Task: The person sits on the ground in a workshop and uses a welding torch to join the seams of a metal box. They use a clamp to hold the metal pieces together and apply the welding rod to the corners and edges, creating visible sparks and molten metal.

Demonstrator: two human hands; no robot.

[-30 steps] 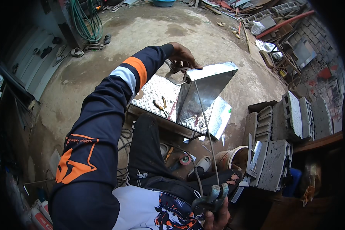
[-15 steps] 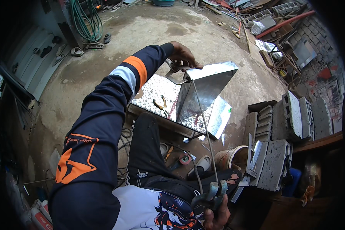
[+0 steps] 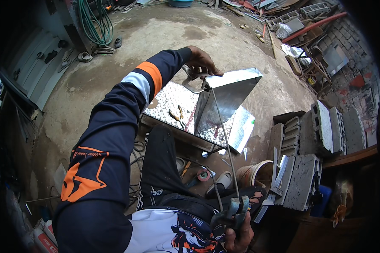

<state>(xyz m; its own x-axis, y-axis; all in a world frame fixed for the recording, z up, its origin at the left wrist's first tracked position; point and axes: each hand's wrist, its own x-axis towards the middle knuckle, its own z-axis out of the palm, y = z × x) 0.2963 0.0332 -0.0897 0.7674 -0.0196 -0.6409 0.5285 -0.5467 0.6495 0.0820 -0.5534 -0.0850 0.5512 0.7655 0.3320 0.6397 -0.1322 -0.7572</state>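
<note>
My left hand [image 3: 202,62] reaches out to the upper corner of a bent, shiny sheet-metal piece [image 3: 221,99] and grips its edge, fingers curled. Just under that hand, a metal clamp [image 3: 191,84] sits at the same corner. Low in front of me, my right hand [image 3: 239,237] is closed around a worn electrode holder [image 3: 232,214]. A long thin welding rod [image 3: 226,141] runs up from its jaws, its far tip at the metal corner by the clamp. The sheet piece stands upright on a low table topped with diamond plate [image 3: 166,97].
Yellow-and-black pliers [image 3: 177,116] lie on the plate. A bucket [image 3: 257,173], metal angle pieces [image 3: 278,175] and concrete blocks [image 3: 302,181] stand at the right. A tape roll [image 3: 203,174] and cables lie near my legs. Scrap [image 3: 308,59] and a green hose [image 3: 95,25] are farther off.
My right hand and the electrode holder have shifted very slightly. The left hand, clamp and sheet metal stay where they were.
</note>
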